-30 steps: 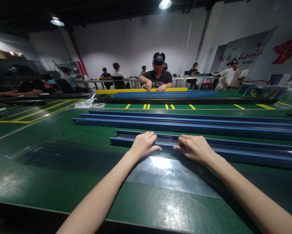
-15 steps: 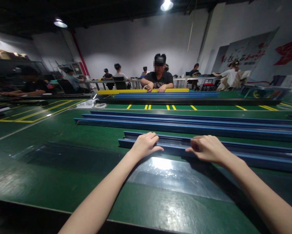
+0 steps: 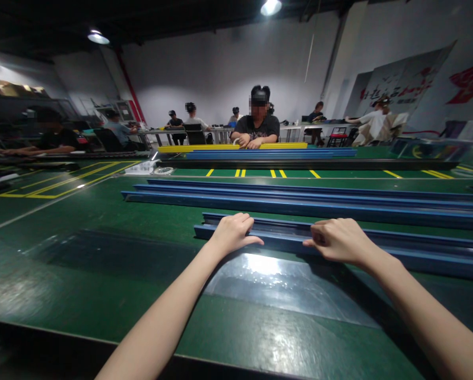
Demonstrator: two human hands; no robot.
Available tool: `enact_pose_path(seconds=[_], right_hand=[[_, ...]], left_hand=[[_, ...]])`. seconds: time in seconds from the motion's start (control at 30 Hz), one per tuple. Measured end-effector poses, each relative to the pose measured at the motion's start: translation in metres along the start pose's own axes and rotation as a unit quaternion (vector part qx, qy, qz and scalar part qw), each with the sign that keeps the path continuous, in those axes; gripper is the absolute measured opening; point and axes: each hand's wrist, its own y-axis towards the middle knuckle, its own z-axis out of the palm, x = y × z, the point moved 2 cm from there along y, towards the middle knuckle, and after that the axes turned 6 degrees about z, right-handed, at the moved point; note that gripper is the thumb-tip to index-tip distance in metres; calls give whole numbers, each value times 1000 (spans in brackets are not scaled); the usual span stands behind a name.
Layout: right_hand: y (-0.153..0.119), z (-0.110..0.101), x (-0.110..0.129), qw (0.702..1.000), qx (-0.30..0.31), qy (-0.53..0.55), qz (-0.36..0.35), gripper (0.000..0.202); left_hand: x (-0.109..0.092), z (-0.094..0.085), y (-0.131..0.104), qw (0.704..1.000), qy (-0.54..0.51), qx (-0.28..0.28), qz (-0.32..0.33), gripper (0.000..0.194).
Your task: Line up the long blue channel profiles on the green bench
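The nearest blue channel (image 3: 281, 240) lies lengthwise across the green table (image 3: 102, 301). Near its left end, my left hand (image 3: 234, 231) grips the channel, fingers over the front wall and thumb along the front face. My right hand (image 3: 337, 240) grips the same channel farther right, with fingers curled over the wall and thumb toward my left hand. A gap of channel shows between the hands. In front of it, a clear plastic sheet (image 3: 268, 287) lies flat on the table, partly under my forearms.
More blue channels (image 3: 236, 203) lie just beyond. Farther back are a long black bar (image 3: 339, 164), blue strips (image 3: 268, 153) and a yellow channel (image 3: 204, 149), where a person (image 3: 257, 126) rests both hands. Other people sit in the background.
The view has shifted very slightly. Across the table, the person's hands have moved closer together. My own hands keep their grip on the blue channel.
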Motion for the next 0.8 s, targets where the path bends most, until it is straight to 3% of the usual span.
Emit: enact_pose_path(seconds=[0.8], right_hand=[[3, 13, 1, 997, -12, 59, -49, 37]], left_hand=[[6, 11, 0, 996, -78, -21, -36, 48]])
